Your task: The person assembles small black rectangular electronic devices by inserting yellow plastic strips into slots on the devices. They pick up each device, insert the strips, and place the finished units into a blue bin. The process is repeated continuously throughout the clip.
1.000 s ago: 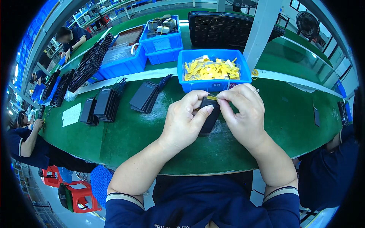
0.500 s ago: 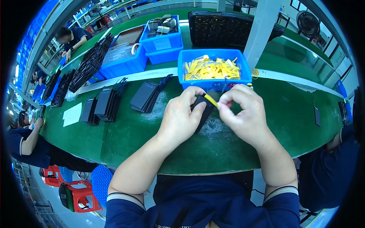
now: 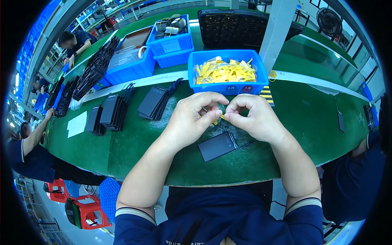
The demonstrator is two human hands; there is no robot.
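In front of the blue bin, my left hand (image 3: pixel 192 118) and my right hand (image 3: pixel 255 120) meet fingertip to fingertip. Both are closed in a pinch on a small yellow strip (image 3: pixel 222 116), mostly hidden by the fingers. Just below them a flat black rectangular pack (image 3: pixel 216 147) lies on the green tabletop (image 3: pixel 163 171), its thin dark leads at the right end. The blue bin (image 3: pixel 228 89) beyond my hands holds a heap of yellow strips (image 3: pixel 224 72).
Stacks of black packs (image 3: pixel 154 103) stand to the left, beside white paper (image 3: pixel 77 123). Blue crates (image 3: pixel 130 67) and a black tray (image 3: pixel 232 28) are farther back, near a white post (image 3: pixel 277 36). Co-workers sit at both sides; a single pack (image 3: pixel 340 121) lies right.
The black pack has left my left hand and now lies on the table. My hands have come together on a yellow strip. At the far left, a co-worker's arm has reached farther forward.
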